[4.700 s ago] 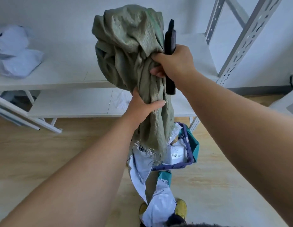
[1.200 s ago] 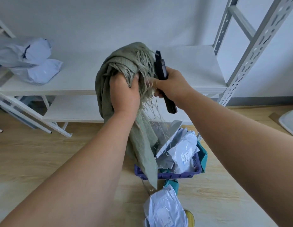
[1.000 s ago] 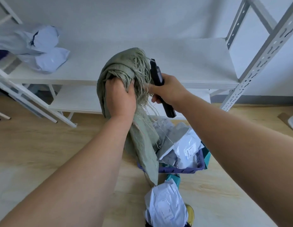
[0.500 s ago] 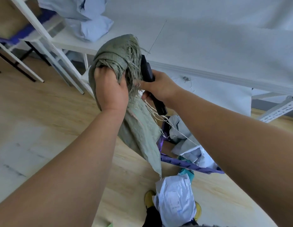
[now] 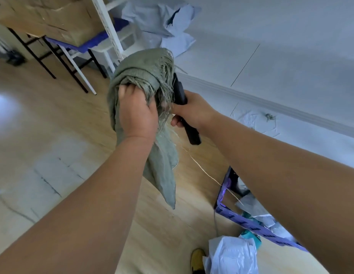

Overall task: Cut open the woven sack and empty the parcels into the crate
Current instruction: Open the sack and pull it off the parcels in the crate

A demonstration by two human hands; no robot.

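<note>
I've swung the limp sack (image 5: 144,107) off the crate (image 5: 251,224) — left hand (image 5: 137,115) bunching it tight, right hand (image 5: 189,111) fisted round the cutter (image 5: 185,109) — emptying looks done.

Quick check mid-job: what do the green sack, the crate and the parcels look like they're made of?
Sack: matte woven plastic strips, judging by the frayed threads at its cut edge. Crate: purple, probably rigid moulded plastic with slotted walls. Parcels: glossy, crinkled grey-white film, likely poly mailers.
</note>
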